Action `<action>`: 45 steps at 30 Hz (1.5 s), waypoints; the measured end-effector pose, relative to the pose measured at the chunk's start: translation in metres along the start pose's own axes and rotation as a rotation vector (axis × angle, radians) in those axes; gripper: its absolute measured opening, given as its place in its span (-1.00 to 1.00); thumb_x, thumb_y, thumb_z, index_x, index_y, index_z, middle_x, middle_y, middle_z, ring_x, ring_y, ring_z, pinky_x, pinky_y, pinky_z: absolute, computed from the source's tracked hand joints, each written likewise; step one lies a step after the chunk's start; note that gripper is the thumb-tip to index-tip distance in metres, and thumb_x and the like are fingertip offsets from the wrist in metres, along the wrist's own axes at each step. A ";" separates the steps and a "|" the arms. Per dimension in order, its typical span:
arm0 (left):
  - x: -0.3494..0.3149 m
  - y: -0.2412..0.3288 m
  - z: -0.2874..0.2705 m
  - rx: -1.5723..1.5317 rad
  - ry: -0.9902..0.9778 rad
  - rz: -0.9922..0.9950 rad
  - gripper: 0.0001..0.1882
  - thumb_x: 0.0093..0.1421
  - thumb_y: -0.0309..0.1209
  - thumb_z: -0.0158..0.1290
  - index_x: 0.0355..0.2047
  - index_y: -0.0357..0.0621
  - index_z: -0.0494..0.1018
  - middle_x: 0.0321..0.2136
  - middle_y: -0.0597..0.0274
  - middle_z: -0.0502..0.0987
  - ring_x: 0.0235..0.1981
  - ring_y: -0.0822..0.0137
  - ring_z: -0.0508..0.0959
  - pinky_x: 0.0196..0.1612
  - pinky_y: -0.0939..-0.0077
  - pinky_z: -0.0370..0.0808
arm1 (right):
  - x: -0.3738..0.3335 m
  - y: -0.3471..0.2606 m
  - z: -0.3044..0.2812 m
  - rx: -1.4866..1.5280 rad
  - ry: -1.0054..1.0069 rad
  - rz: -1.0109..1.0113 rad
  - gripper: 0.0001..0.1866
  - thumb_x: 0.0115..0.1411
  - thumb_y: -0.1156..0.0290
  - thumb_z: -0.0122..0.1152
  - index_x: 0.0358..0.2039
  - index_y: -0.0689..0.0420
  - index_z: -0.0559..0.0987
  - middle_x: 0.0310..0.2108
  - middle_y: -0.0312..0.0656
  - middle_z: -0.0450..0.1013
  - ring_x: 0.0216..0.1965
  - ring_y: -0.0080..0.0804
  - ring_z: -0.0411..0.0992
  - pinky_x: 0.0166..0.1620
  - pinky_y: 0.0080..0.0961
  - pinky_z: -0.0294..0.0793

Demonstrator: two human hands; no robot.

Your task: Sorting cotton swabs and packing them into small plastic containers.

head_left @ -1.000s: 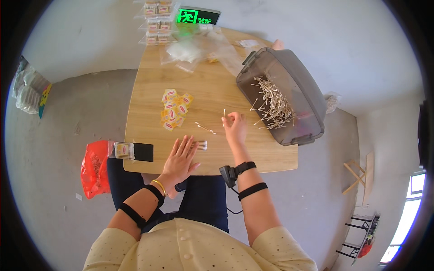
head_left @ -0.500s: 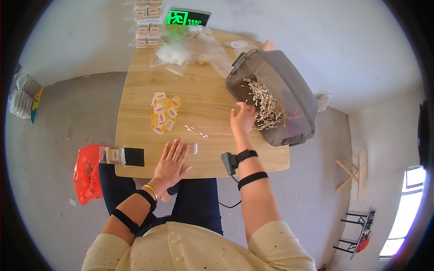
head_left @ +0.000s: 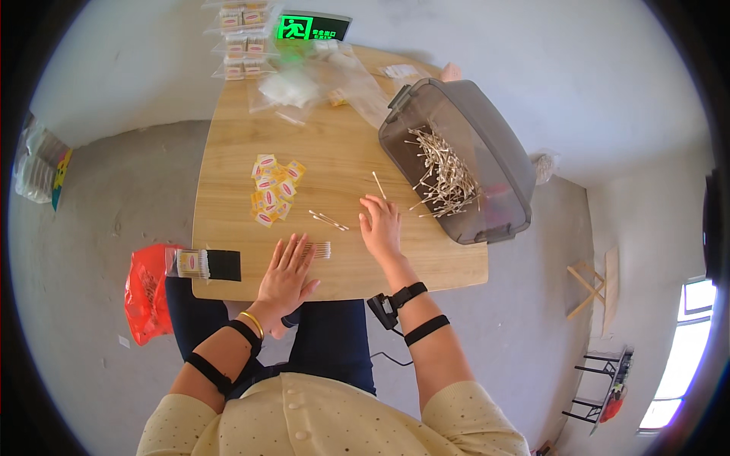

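left of the grey bin (head_left: 498,144), head view, on the wearer's side of the wood table (head_left: 342,152): l hand (head_left: 283,277) flat, fingers a bit spread, over row of swabs (head_left: 322,250). r hand (head_left: 382,228), closer to bin, fingers bent nr single swab (head_left: 379,185); can't tell if pinching it. loose swabs (head_left: 329,220) also left of bin, yellow-white packets (head_left: 275,188) farther left. swab heap (head_left: 447,175) inside bin.

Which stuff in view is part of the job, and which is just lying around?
Likely the job: row of cotton swabs under the left hand, single swab in the right hand, grey bin of swabs, pile of yellow-and-white cards.

Likely just around: red plastic bag, lit green sign, wooden folding stand.
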State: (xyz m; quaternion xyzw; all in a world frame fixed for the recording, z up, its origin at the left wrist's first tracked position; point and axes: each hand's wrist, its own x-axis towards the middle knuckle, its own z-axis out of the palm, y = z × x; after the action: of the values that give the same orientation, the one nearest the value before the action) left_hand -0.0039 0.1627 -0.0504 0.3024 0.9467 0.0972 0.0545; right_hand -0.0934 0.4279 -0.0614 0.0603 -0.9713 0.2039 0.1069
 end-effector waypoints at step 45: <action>-0.001 -0.001 -0.001 -0.052 0.035 -0.002 -0.23 0.45 0.08 -0.22 0.49 -0.12 0.01 0.51 -0.02 -0.06 0.52 -0.03 -0.07 0.53 0.00 -0.17 | 0.026 -0.070 0.030 0.353 -0.199 0.041 -0.94 0.11 0.41 0.38 -0.42 0.07 0.66 -0.37 -0.24 0.53 -0.14 -0.16 0.46 -0.07 -0.21 0.43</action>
State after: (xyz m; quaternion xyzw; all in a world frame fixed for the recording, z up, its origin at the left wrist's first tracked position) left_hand -0.0038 0.1618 -0.0497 0.2982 0.9449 0.1269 0.0460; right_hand -0.1123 0.3497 -0.0557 0.0781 -0.9273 0.3661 -0.0058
